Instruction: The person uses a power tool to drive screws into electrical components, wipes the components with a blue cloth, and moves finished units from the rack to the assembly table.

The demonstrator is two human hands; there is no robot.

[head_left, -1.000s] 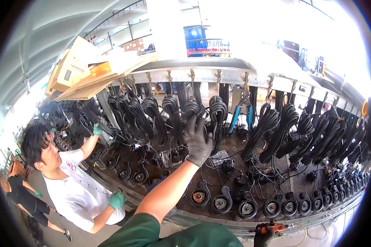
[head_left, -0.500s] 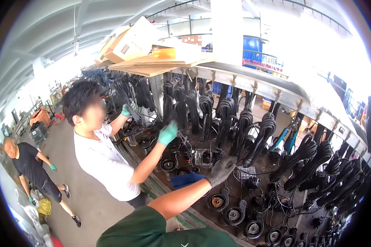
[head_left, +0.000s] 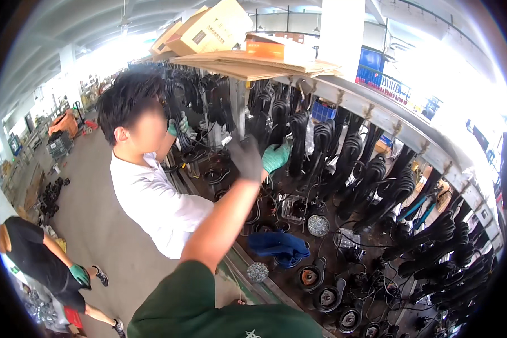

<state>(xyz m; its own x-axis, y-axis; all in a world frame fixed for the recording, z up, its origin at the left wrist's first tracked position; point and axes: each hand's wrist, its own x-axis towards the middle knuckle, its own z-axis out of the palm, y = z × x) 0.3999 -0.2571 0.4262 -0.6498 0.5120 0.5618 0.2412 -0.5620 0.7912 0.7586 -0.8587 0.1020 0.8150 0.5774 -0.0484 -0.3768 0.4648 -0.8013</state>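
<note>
My left hand [head_left: 245, 159], in a dark grey glove, is raised over the bench at the end of my bare forearm and dark green sleeve. Motion smears its fingers, and I cannot tell whether they hold anything. A small white piece [head_left: 226, 139] shows beside the fingertips. Right behind my wrist is a co-worker's green-gloved hand [head_left: 276, 158], near the hanging bundles of black cable [head_left: 323, 138]. A dark blue cloth [head_left: 279, 247] lies on the bench below my forearm. Round black motor-like parts [head_left: 310, 277] with cords stand along the near edge. My right hand is outside the view.
A co-worker in a white shirt [head_left: 152, 191] stands close on my left. Another person in black [head_left: 42, 253] is farther left in the aisle. A metal rail [head_left: 372, 110] crosses above the bench, with cardboard boxes [head_left: 208, 28] at its far end. Loose wires cover the bench's right side.
My left hand has swung left and away from the parts on the bench towards the co-worker's arm. The view has shifted, uncovering more of the blue cloth. The person in black has come nearer.
</note>
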